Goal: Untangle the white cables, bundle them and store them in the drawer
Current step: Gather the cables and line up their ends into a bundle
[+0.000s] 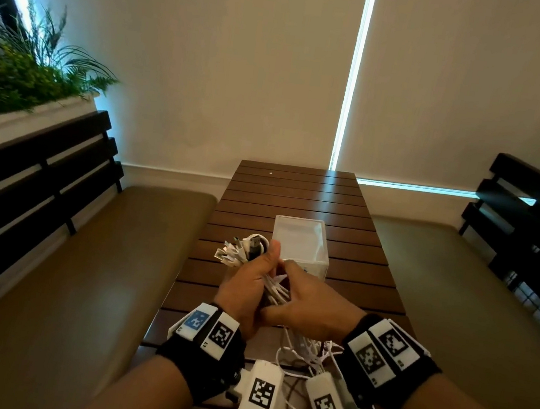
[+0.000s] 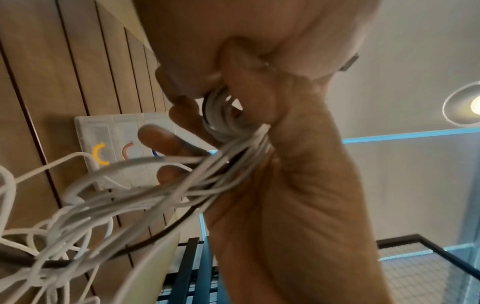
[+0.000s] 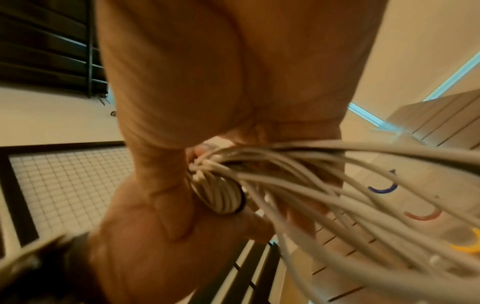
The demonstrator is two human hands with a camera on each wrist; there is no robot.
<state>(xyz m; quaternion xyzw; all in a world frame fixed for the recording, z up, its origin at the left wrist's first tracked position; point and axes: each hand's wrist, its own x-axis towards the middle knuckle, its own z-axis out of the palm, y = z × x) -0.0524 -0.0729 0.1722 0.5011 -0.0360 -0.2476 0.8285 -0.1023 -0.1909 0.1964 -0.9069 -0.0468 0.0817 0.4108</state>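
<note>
Both hands clamp the white cables (image 1: 271, 285) above the table (image 1: 361, 230): left hand (image 1: 248, 283) gripping the plug ends, right hand (image 1: 310, 304) wrapping; the drawer box (image 1: 301, 242) sits at twelve o'clock; I'd keep each turn tight, loose tails gathered

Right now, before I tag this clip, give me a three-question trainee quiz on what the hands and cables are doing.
1. True or false: the left hand grips the white cables.
2. Which best fits the cables' loose ends? A) in the drawer box B) trailing toward the person C) on the bench
3. Fill in: the clear drawer box stands on the wooden ____.

Key: 1 true; 2 B; 3 table. The right hand holds the cables too.
</note>
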